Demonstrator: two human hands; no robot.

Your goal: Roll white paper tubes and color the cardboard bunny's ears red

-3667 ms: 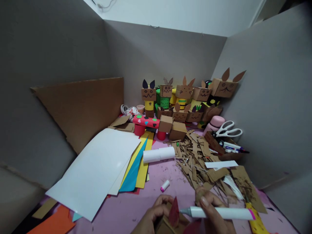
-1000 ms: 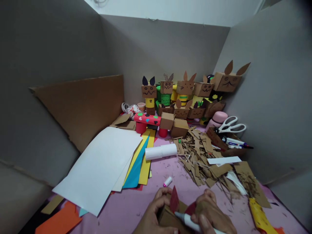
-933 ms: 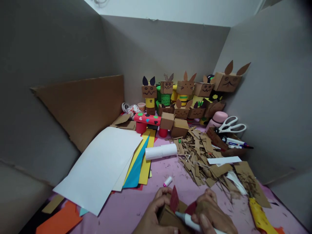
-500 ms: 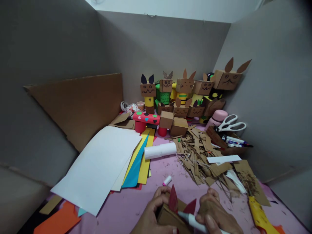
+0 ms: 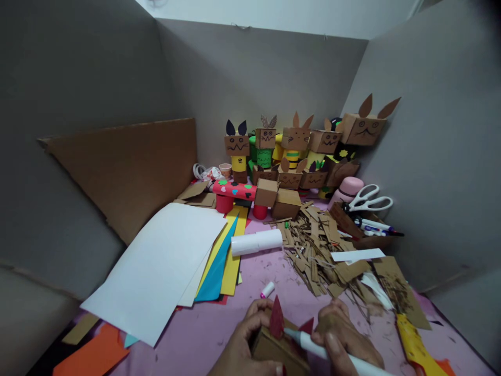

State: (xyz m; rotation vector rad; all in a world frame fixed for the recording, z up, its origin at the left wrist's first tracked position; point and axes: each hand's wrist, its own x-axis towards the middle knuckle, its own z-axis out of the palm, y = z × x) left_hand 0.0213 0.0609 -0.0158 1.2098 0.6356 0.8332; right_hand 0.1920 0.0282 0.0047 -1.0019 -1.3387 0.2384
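Note:
At the bottom centre my left hand (image 5: 250,342) is wrapped round a small brown cardboard box (image 5: 279,351). Two pointed dark-red ears (image 5: 276,317) stand up from its top. A white marker (image 5: 313,344) is gripped in my right hand (image 5: 346,337), its grey tip touching or very near the base of the left ear. My right hand partly covers the second ear and the box's right side. Just beyond my left hand lies a white marker cap with a pink end (image 5: 267,290).
White paper sheets (image 5: 156,261) and coloured sheets lie left. A white paper roll (image 5: 256,242), a red tube figure (image 5: 238,190) and a heap of cardboard scraps (image 5: 317,245) lie ahead. Box-headed figures (image 5: 295,138) stand behind. Scissors (image 5: 368,198) and a yellow glue gun (image 5: 415,344) are right.
My right hand has shifted slightly left, bringing the marker tip closer to the left ear's base and covering more of the right ear. My left hand still holds the box.

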